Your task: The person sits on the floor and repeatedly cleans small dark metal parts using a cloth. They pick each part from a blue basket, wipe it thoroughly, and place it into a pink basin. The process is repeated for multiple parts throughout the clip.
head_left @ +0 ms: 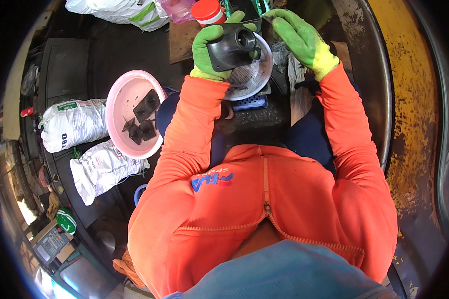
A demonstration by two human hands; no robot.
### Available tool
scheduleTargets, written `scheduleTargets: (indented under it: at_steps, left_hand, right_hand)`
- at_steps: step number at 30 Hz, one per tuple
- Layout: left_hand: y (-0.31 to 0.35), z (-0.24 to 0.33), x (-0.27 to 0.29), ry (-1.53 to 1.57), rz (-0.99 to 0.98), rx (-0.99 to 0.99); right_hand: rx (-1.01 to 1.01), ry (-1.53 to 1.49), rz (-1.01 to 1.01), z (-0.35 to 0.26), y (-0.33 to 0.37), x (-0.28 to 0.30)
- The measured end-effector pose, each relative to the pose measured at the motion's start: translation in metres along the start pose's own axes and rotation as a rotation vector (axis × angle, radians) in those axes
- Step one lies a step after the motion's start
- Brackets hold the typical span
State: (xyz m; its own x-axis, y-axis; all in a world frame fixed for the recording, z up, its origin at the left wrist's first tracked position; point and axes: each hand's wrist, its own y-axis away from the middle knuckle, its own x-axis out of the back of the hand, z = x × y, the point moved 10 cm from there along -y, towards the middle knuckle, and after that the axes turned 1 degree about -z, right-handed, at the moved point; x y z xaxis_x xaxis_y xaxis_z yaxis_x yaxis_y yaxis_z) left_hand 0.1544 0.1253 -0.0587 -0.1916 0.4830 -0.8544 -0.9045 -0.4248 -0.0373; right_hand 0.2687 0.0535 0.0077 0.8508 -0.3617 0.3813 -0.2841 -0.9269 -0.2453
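My left hand [206,55], in a green and yellow glove, grips a black plastic part [225,49] with a round socket and a flat flange. Its thumb and fingers wrap around the part's edges. Close to its right, my right hand [302,42] is raised in a matching glove. Those fingers are drawn together around a thin dark tip, too small to name. Beneath the part is a white mesh basket [249,82]. Left of my left forearm, a pink basin [113,117] holds several black molded pieces [146,105].
A red-lidded jar [207,12] stands beyond my left hand. Two white sacks [77,124] lie left of the basin, and a white bag [119,11] is at the far left. A blue plastic basket [249,103] sits below the mesh one. Worn yellow metal [414,124] borders the right side.
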Motion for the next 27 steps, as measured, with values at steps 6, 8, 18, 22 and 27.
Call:
scheduleTargets:
  at_steps: [6,8,18,22,27]
  left_hand:
    - [0.006,0.018,-0.003,0.065,0.072,-0.115]
    - [0.009,0.019,-0.011,0.068,0.032,-0.097]
    - [0.024,0.051,-0.022,-0.437,-0.041,-0.258]
    - [0.027,0.052,-0.032,-0.302,-0.064,-0.295]
    - [0.031,0.060,-0.051,-0.191,-0.128,-0.388]
  right_hand:
    - [0.464,0.300,-0.049,-0.034,0.011,-0.024]
    - [0.512,0.350,-0.033,-0.036,0.014,-0.026]
    - [0.537,0.295,-0.068,-0.048,0.028,-0.046]
    - [0.517,0.328,-0.094,-0.046,0.032,-0.056]
    - [0.118,0.021,-0.197,-0.017,0.030,-0.065]
